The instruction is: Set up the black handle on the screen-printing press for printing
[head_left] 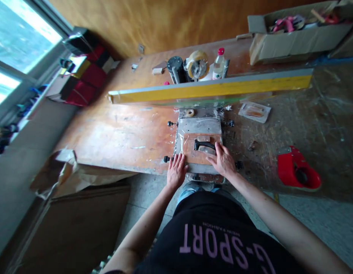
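Crosswise, black handle (204, 145) under right hand (224, 161)

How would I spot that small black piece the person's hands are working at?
Find the long yellow bar across the wooden table; below it sits a metal plate. On it, by the right hand, lies the black handle-shaped part, the only dark curved thing there.

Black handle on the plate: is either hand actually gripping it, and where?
Not gripped. The right hand lies flat with fingertips touching the near right end of the black handle. The left hand rests open on the metal plate.
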`<action>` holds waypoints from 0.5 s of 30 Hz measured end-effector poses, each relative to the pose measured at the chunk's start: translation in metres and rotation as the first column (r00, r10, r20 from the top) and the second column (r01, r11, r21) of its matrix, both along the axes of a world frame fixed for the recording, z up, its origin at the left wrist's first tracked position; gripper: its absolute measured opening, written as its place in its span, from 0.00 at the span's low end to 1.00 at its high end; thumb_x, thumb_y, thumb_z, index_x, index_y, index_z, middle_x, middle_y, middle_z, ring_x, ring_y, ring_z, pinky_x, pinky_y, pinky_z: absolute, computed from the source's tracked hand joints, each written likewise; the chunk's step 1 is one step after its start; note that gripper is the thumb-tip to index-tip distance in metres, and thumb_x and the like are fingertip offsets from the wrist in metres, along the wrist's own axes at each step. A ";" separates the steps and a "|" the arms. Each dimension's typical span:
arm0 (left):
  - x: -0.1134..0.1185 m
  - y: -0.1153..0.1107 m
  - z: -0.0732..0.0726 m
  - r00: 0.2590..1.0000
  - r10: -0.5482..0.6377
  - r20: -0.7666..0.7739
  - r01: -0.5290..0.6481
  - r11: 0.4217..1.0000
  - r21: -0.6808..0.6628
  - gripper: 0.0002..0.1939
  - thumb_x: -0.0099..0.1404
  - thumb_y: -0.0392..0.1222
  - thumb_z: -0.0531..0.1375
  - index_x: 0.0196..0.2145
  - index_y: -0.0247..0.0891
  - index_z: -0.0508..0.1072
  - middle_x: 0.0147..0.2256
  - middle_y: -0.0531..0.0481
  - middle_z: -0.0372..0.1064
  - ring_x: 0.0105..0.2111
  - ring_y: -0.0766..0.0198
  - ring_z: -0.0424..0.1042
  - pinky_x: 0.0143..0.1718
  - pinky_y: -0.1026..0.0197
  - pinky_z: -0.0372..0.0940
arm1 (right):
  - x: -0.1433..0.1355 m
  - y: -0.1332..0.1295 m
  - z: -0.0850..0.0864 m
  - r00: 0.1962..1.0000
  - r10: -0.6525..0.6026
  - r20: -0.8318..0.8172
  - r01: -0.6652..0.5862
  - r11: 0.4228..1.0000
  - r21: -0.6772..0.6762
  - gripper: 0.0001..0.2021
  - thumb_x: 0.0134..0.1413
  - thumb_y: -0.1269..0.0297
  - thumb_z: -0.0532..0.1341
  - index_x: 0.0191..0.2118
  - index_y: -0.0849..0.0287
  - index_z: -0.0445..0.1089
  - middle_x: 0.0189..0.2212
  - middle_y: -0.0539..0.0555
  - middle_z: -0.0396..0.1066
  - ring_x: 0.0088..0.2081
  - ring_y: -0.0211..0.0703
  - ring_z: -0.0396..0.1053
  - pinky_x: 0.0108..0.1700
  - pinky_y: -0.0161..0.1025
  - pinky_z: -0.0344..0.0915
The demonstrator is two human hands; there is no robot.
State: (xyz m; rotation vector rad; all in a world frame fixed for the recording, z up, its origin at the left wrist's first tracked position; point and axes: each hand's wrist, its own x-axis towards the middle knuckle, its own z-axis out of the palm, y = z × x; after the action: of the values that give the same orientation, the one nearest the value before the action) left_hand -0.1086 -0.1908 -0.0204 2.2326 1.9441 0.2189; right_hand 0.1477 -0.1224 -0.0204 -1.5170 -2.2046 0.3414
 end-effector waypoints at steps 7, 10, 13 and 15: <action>0.017 0.003 0.009 0.994 0.086 -0.069 -0.085 0.996 0.018 0.31 0.71 0.53 0.45 0.66 0.35 0.52 0.65 0.44 0.52 0.67 0.51 0.43 0.67 0.42 0.43 | 0.008 0.002 -0.002 0.998 0.063 0.012 -0.064 0.998 0.029 0.44 0.59 0.42 0.51 0.67 0.76 0.44 0.62 0.73 0.57 0.64 0.61 0.50 0.62 0.54 0.55; 0.019 0.025 0.011 0.995 0.081 -0.060 -0.081 0.997 -0.004 0.31 0.71 0.53 0.44 0.66 0.35 0.53 0.65 0.42 0.52 0.67 0.50 0.45 0.66 0.43 0.45 | 0.008 0.002 -0.004 0.998 0.067 -0.006 -0.067 0.997 0.037 0.44 0.59 0.42 0.52 0.67 0.76 0.44 0.62 0.73 0.57 0.64 0.61 0.50 0.61 0.55 0.56; 0.017 0.050 0.010 0.997 0.067 -0.048 -0.068 0.998 -0.014 0.30 0.71 0.52 0.43 0.66 0.36 0.53 0.65 0.43 0.53 0.66 0.51 0.48 0.66 0.43 0.45 | 0.008 0.002 -0.007 0.997 0.073 -0.018 -0.072 0.996 0.051 0.44 0.58 0.42 0.52 0.67 0.75 0.43 0.62 0.72 0.56 0.64 0.62 0.50 0.61 0.55 0.57; 0.014 0.067 0.009 0.998 0.051 -0.041 -0.051 0.999 0.002 0.30 0.71 0.52 0.43 0.66 0.37 0.52 0.65 0.44 0.53 0.66 0.51 0.47 0.66 0.42 0.45 | 0.008 0.002 -0.008 0.997 0.071 -0.023 -0.070 0.996 0.057 0.44 0.58 0.42 0.52 0.67 0.74 0.42 0.62 0.72 0.56 0.64 0.62 0.50 0.61 0.56 0.57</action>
State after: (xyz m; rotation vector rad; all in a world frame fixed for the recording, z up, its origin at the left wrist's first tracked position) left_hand -0.0944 -0.1234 -0.0109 2.2067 2.0244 0.1823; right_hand 0.1561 -0.1202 -0.0281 -1.4007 -2.2332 0.3156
